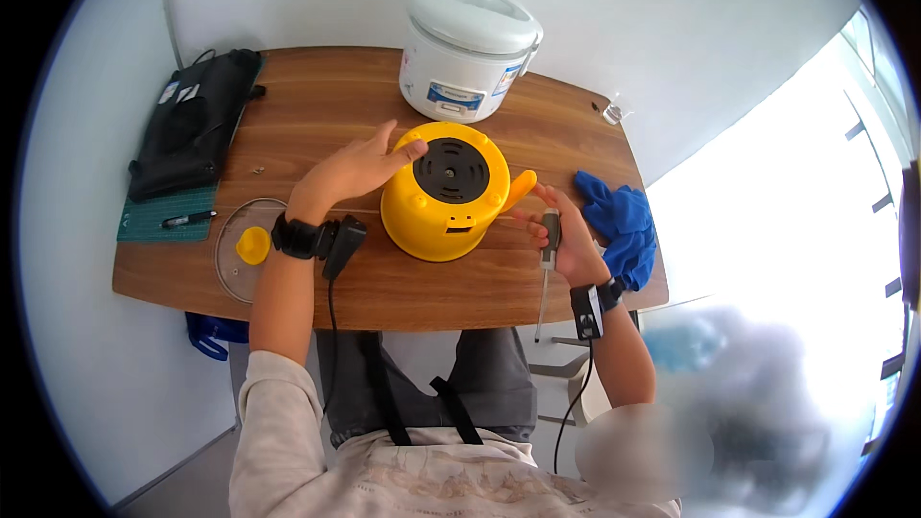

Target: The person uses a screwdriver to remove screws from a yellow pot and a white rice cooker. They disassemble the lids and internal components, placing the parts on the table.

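Observation:
A yellow pot-like appliance body (pixel 408 225) stands upside down on the table, showing a round black vented base plate (pixel 465 182). A socket-like slot shows on its near side, and a yellow handle (pixel 522 189) juts out at the right. My left hand (pixel 360 165) is open at the body's left side, fingers stretched, thumb reaching over the base plate's edge. At the right, my right hand (pixel 566 235) is closed around the grey grip of a screwdriver (pixel 550 242), its shaft pointing down toward me. The fingertips of that hand are close to the yellow handle.
A white rice cooker (pixel 470 53) stands at the back. To the left lie a clear round lid (pixel 225 273) with a yellow knob (pixel 253 246), a black bag (pixel 197 125), a green mat (pixel 134 221) and a pen (pixel 189 220). A blue cloth (pixel 614 221) and small glass (pixel 614 113) are at right.

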A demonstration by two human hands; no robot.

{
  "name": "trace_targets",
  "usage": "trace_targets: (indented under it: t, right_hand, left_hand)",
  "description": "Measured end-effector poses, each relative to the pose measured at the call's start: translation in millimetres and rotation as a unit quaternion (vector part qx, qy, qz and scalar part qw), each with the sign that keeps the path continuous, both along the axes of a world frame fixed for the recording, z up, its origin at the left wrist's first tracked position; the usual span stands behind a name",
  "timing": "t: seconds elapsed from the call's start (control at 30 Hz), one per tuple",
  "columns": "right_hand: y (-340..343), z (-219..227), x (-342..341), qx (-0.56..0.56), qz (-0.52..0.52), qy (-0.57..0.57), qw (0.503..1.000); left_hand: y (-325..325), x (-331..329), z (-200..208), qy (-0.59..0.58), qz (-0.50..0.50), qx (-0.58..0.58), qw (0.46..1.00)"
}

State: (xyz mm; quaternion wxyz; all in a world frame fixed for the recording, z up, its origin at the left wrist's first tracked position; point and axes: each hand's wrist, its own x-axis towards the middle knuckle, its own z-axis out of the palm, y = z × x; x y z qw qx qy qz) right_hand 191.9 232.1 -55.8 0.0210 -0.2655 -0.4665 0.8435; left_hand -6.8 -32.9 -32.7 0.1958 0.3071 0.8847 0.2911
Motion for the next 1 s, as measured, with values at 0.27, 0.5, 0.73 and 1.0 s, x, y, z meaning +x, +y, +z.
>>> trace_targets:
  t: [0.27,0.5,0.73,1.0]
  right_hand:
    - [-3.4,-5.8,-22.7,0.022,0.053,0.004,0.998]
    - [-39.5,46.1,28.2,0.108,0.051,0.045,0.992]
    - [-56.9,84.1,75.4,0.333,0.141,0.025,0.932]
    - [-71.5,59.7,92.8,0.545,0.156,0.066,0.821]
  left_hand:
    - [-25.2,41.5,-10.3,-0.034,0.024,0.061,0.997]
    - [-60.8,99.2,21.6,-0.189,0.054,0.307,0.931]
    - [-76.9,128.7,13.2,-0.144,0.107,0.366,0.913]
    - [-81.9,137.5,5.7,-0.147,0.075,0.425,0.89]
